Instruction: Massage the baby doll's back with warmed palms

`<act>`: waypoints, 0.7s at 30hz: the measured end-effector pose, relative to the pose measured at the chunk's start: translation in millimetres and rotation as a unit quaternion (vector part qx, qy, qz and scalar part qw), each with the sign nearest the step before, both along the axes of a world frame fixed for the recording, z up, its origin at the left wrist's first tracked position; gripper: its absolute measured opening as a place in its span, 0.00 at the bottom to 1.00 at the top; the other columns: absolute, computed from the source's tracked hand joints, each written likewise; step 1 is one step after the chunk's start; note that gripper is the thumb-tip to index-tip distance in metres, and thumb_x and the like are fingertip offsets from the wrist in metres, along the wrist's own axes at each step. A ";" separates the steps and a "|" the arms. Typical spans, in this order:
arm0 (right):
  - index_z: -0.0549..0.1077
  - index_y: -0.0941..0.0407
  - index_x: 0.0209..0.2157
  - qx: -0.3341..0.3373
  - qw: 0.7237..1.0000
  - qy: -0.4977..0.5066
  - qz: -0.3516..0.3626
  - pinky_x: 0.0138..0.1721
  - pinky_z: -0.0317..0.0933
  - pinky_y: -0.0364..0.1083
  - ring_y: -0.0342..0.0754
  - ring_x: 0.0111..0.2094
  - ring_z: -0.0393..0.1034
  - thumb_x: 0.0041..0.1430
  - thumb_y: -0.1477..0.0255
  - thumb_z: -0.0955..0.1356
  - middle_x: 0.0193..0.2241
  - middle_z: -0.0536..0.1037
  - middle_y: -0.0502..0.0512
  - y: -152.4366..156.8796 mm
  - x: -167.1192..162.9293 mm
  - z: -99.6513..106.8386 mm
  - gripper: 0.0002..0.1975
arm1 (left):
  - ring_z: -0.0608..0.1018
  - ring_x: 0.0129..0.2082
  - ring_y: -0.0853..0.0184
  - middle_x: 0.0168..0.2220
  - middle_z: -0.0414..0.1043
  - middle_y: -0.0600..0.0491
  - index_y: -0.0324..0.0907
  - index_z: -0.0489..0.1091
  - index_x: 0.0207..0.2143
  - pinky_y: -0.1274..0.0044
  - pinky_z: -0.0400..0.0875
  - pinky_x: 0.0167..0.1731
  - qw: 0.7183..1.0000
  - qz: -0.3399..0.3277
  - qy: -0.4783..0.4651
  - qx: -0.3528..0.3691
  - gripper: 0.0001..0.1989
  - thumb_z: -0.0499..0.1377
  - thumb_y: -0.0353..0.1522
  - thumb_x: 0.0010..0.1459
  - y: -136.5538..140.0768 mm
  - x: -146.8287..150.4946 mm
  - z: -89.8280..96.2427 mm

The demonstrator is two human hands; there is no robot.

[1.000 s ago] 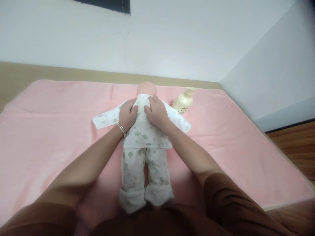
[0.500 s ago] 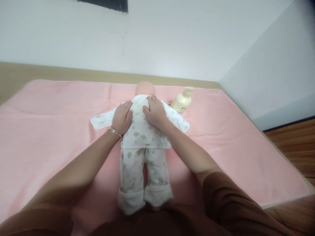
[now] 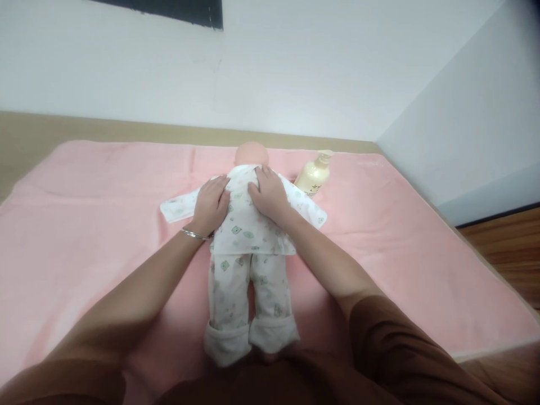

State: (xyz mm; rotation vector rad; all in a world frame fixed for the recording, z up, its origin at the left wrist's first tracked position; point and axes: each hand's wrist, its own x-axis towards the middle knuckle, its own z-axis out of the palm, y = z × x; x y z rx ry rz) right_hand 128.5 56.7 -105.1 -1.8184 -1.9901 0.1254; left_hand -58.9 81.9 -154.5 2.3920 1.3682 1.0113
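Doll [image 3: 253,242]: at the centre, stretched along the 12-to-6 line, head towards 12 o'clock.
Pink cloth [image 3: 105,225]: spread beneath the doll over a tan worktop [image 3: 25,129], lightly creased.
Pump bottle [image 3: 313,175]: pale yellow, at 2 o'clock from the torso, its base partly behind a sleeve.
Dark panel [image 3: 181,12]: on the white wall [image 3: 295,67], at 11 o'clock.
Obstruction: brown clothing [image 3: 270,382] at 6 o'clock, covering the leg ends.
Head [image 3: 252,153]: smooth, pinkish.
Outfit: white printed top [image 3: 244,233], sleeves splayed towards 9 and 3 o'clock; matching trousers [image 3: 230,287], cuffs turned back.
Left hand [image 3: 212,205]: flat on the torso at 10 o'clock; fingers extended, released; silvery bracelet [image 3: 195,233] at the wrist.
Right hand [image 3: 270,194]: flat at 1 o'clock, fingertips by the neckline; fingers extended, released.
Forearms: reaching in from 7 and 5 o'clock.
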 end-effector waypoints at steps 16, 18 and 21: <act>0.68 0.74 0.55 -0.055 0.987 -0.149 -0.035 0.59 0.62 0.58 0.66 0.56 0.69 0.73 0.64 0.54 0.52 0.74 0.79 -31.1 -13.3 28.9 0.28 | 0.77 0.50 0.53 0.47 0.79 0.41 0.40 0.74 0.44 0.61 0.71 0.55 0.991 0.061 0.047 -0.110 0.19 0.45 0.34 0.64 16.2 49.4 50.5; 0.69 0.73 0.54 -0.065 0.988 -0.139 -0.019 0.58 0.62 0.57 0.65 0.55 0.70 0.72 0.66 0.54 0.51 0.75 0.77 -27.1 -9.6 30.6 0.26 | 0.76 0.53 0.51 0.49 0.77 0.38 0.37 0.72 0.47 0.59 0.69 0.57 0.988 0.065 0.104 -0.098 0.21 0.43 0.34 0.65 6.3 51.7 53.3; 0.69 0.71 0.55 -0.099 0.992 -0.078 0.006 0.60 0.61 0.56 0.64 0.57 0.68 0.72 0.67 0.55 0.55 0.74 0.75 -11.9 5.8 32.8 0.24 | 0.70 0.62 0.48 0.58 0.70 0.33 0.31 0.66 0.58 0.56 0.63 0.63 0.980 0.075 0.170 -0.069 0.24 0.42 0.33 0.67 -16.8 59.4 58.9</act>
